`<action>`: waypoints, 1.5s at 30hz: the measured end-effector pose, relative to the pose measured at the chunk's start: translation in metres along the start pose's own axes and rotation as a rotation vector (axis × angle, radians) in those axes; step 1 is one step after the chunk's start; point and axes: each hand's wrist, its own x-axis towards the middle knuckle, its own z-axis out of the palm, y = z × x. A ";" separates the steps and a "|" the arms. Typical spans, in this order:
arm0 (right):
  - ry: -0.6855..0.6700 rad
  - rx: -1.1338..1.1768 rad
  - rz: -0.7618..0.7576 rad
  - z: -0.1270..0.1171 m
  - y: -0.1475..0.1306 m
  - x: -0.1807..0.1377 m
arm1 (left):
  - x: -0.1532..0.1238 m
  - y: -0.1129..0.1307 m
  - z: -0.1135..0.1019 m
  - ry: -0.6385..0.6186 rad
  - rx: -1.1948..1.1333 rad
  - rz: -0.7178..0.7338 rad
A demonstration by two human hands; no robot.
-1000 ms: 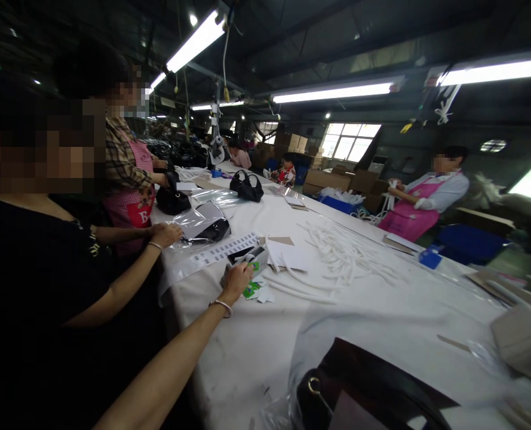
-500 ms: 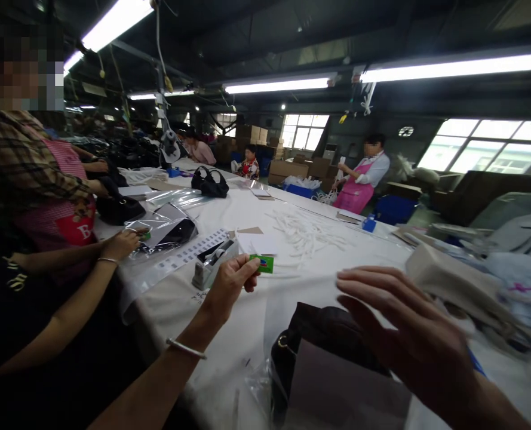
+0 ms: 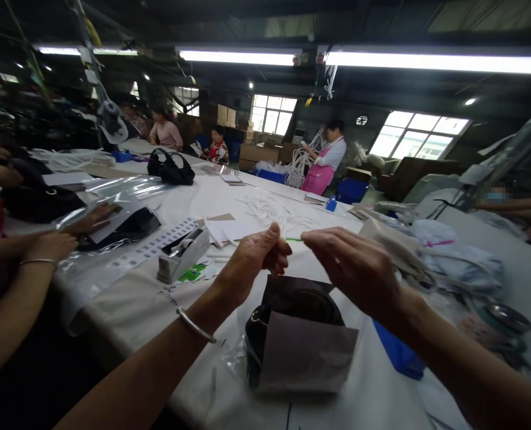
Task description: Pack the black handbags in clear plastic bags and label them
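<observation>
My left hand (image 3: 254, 260) is raised over the table with curled fingers, holding a small green card (image 3: 294, 239). Only a thin edge of that card shows between the hands. The fingertips of my right hand (image 3: 352, 263) meet its other end, fingers together; my right thumb is mostly hidden. Below both hands stands a dark handbag (image 3: 307, 298) in clear plastic, with a grey-brown sheet (image 3: 307, 352) against its front. A grey tape dispenser (image 3: 182, 257) is left of my left hand, beside loose green and white cards (image 3: 192, 273).
White strips (image 3: 269, 206) lie on the white-covered table (image 3: 211, 358). A black handbag (image 3: 171, 167) stands farther back. Left, a co-worker's hands (image 3: 54, 245) are at a plastic-wrapped bag (image 3: 128, 230). On the right are a blue box (image 3: 399, 349) and a beige bag (image 3: 393, 248).
My right hand has come in to the green card, its fingers closing together. The card has turned from face-on to edge-on. The view has swung right, showing the handbag more fully.
</observation>
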 end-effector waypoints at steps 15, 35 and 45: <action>-0.248 0.361 0.591 0.022 0.048 -0.020 | 0.059 0.015 -0.016 -0.292 1.371 0.029; -0.856 0.039 0.440 0.040 0.037 -0.011 | 0.057 0.014 -0.011 -0.474 0.752 -0.243; -0.927 0.046 0.275 0.043 0.020 -0.035 | 0.037 0.027 -0.010 -0.579 0.528 -0.195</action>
